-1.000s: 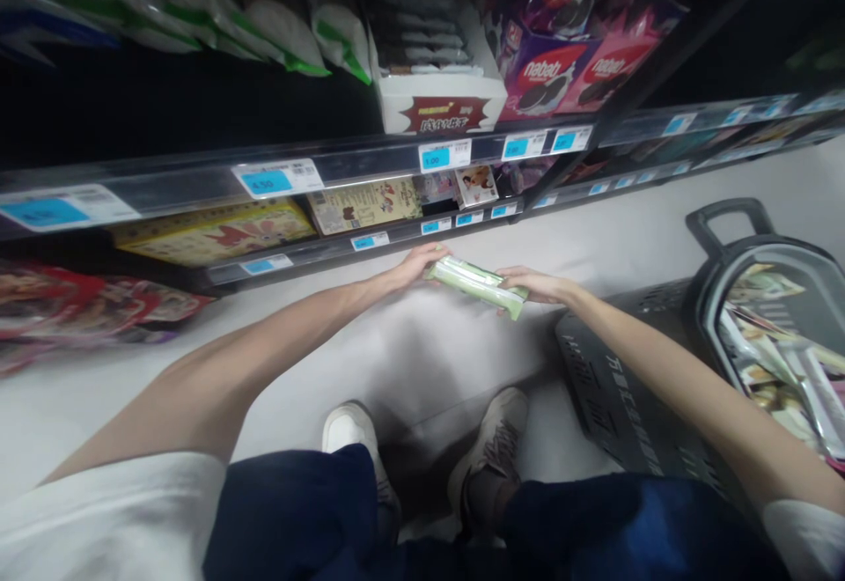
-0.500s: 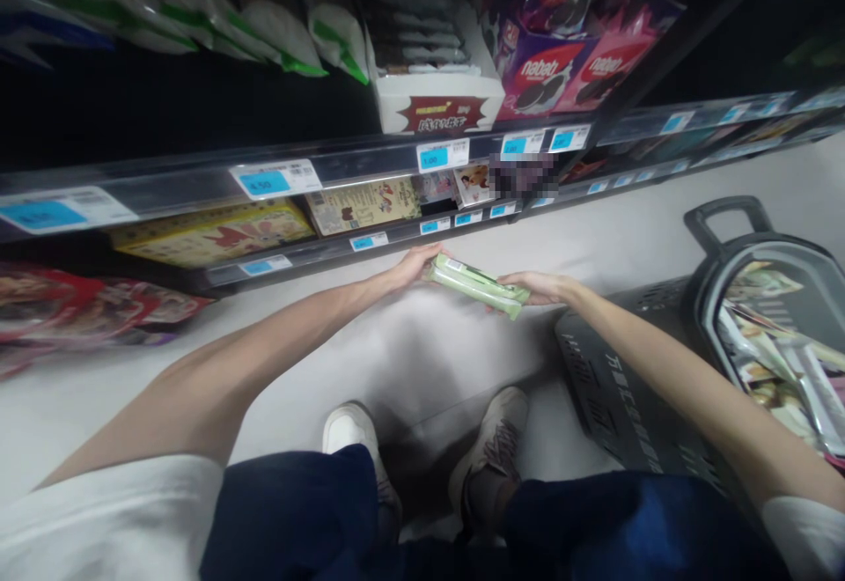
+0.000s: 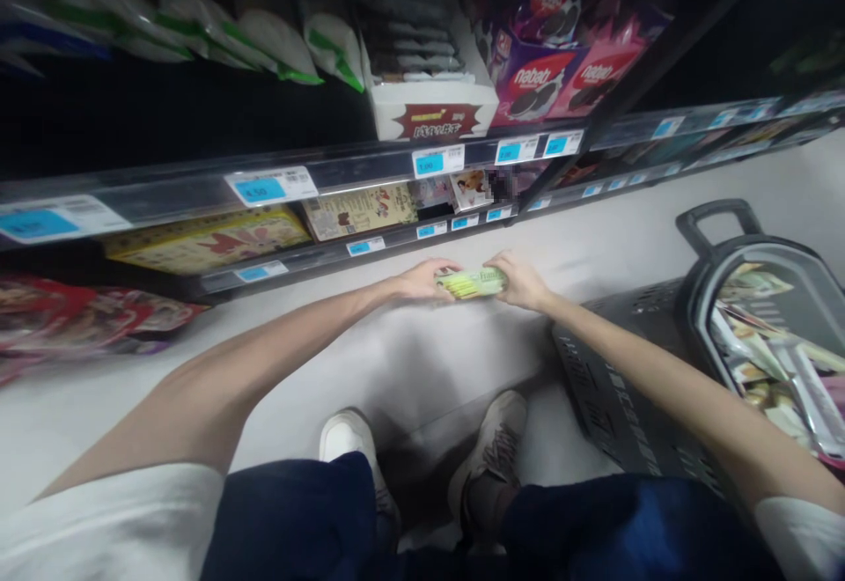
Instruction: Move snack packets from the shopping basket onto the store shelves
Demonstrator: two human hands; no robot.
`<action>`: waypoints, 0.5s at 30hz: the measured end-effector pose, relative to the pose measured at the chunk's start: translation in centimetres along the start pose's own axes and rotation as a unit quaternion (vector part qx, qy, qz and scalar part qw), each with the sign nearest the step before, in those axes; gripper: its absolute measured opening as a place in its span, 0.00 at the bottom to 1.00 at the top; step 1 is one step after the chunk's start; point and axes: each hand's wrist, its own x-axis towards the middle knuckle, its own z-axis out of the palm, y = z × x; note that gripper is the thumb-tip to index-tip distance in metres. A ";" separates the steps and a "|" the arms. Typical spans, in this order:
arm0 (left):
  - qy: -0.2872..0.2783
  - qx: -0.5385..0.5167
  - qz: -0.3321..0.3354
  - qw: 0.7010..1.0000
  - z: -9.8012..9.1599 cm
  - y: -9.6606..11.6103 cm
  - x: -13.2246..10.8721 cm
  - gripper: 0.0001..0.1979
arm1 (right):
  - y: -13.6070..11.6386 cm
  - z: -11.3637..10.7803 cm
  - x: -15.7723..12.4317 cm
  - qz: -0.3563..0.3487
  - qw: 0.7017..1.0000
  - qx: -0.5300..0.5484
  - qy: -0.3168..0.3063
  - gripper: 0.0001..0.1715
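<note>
Between my two hands is a green snack packet (image 3: pixel 471 283), held over the floor just in front of the shelf. Light lettering and yellow-green stick shapes show on the side turned up. My left hand (image 3: pixel 426 279) is closed on its left end, and my right hand (image 3: pixel 518 282) grips its right end. Parts of the fingers lie hidden behind the packet.
A dark shelf edge (image 3: pixel 370 158) with price tags runs across the front, bearing a white carton (image 3: pixel 432 114) and purple biscuit boxes (image 3: pixel 534 88). To the right stands a grey shopping basket (image 3: pixel 613 387) with several packets inside. Red packages (image 3: pixel 79 317) lie at left.
The green packet has been turned over in my hands, so its printed side now shows. My right hand has shifted up and slightly left. The view has moved a little.
</note>
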 end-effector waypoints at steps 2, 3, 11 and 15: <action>-0.025 0.092 0.031 0.995 0.4 -0.2 -0.1 0.44 | -0.3 0.1 -0.3 -0.027 0.998 -0.050 -0.009 0.33; -0.031 0.133 0.038 0.990 0.6 -0.3 -0.2 0.46 | -0.4 0.1 -0.4 -0.031 0.997 -0.063 -0.012 0.32; -0.016 0.329 0.017 0.944 0.5 -0.3 -0.8 0.36 | -0.7 0.3 -0.2 0.002 0.997 -0.066 0.029 0.33; -0.022 0.369 -0.007 0.929 0.1 0.0 -0.3 0.35 | -0.5 0.4 0.2 0.023 0.996 -0.090 0.017 0.33</action>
